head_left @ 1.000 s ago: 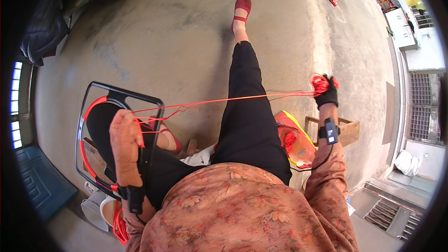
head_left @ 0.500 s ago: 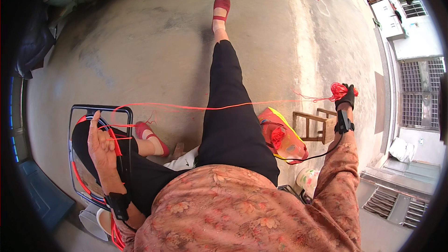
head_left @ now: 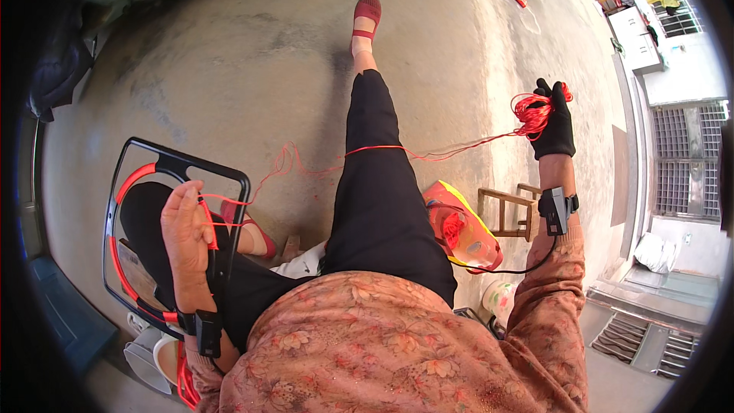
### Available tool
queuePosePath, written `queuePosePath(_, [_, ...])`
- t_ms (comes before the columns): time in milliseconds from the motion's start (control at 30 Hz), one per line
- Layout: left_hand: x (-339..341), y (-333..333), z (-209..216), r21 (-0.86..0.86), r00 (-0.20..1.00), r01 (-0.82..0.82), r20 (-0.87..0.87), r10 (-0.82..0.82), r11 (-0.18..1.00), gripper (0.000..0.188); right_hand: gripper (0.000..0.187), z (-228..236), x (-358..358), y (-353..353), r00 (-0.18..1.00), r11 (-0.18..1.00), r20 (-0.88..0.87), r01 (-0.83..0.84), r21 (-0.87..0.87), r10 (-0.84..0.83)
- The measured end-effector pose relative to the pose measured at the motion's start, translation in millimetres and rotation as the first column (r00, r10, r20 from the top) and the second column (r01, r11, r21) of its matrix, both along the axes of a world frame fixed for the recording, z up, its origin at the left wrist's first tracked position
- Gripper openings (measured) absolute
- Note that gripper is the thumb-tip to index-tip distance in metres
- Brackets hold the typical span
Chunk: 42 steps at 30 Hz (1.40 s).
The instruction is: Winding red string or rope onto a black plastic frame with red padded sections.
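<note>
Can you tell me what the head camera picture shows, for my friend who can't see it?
A seated person stretches red string between two hands: the gloved right hand grips a tangled bunch, and the bare left hand holds a black frame wrapped with string. A small wooden stool stands on the concrete floor.
</note>
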<state>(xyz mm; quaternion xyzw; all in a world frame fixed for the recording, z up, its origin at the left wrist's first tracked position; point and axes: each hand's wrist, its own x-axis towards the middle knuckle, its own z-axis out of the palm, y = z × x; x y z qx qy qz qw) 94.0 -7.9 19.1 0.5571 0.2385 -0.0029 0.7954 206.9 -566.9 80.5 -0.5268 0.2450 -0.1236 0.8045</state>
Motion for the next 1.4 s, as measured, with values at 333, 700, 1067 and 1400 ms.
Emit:
queuePosePath(333, [3, -11, 9, 0.026, 0.999, 0.033, 0.004, -0.033, 0.999, 0.020, 0.046, 23, 8, 60, 0.958, 0.958, 0.054, -0.284, 0.039, 0.281])
queuePosePath(700, [2, -42, 35, 0.246, 0.931, 0.361, -0.048, -0.361, 0.899, 0.031, 0.045, 9, -24, 239, 0.343, 0.255, -0.294, -0.919, -0.300, 0.892])
queuePosePath(1067, [0, -47, 25, 0.182, 0.914, 0.398, 0.004, -0.405, 0.899, 0.010, 0.033, 14, -26, 317, -0.038, -0.290, -0.661, -0.917, -0.275, 0.749])
queuePosePath(1400, [0, -53, 31, 0.266, 0.898, 0.401, 0.075, -0.433, 0.877, 0.022, 0.027, -2, -48, 325, 0.295, -0.277, -0.518, -0.586, -0.762, 0.803])
